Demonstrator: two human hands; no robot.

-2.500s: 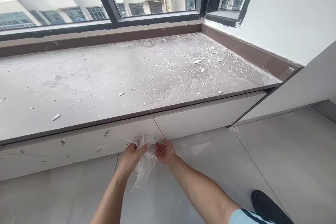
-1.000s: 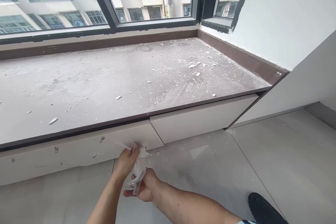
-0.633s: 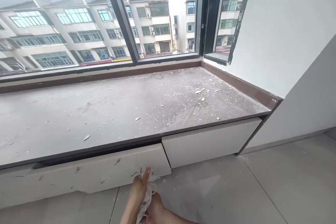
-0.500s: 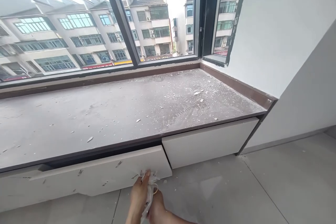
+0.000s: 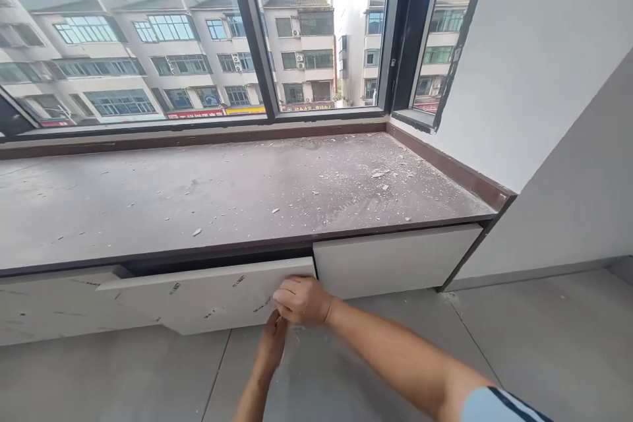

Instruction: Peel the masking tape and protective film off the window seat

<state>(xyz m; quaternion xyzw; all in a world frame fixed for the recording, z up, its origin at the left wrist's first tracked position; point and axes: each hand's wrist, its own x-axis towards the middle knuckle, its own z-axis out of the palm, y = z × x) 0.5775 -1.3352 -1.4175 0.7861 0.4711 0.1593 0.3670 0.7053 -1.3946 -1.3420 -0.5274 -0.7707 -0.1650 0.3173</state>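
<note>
One drawer front [image 5: 198, 297] runs lengthwise leftward from the nearer right hand [image 5: 304, 302], lower centre; left hand [image 5: 271, 341] below; grip closure indeterminable.

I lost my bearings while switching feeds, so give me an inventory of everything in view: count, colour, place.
Window frames: several, dark, across the top
Buildings: several, pale, beyond the frames
Wall: one, white, right
Ledge: one, grey-brown, below the frames
Upstand: one, brown, along the ledge's back and right edges
Flakes: many, white, scattered over the ledge
Front panels: three, white, under the ledge; middle one juts out
Printed marks: several, dark, on the middle and left panels
Floor tiles: several, grey, foreground
Sleeve: one, light blue, dark-striped, lower right
Right-hand grip: one, bare, at the middle panel's right end
Left-hand grip: one, bare, just below the right
</note>
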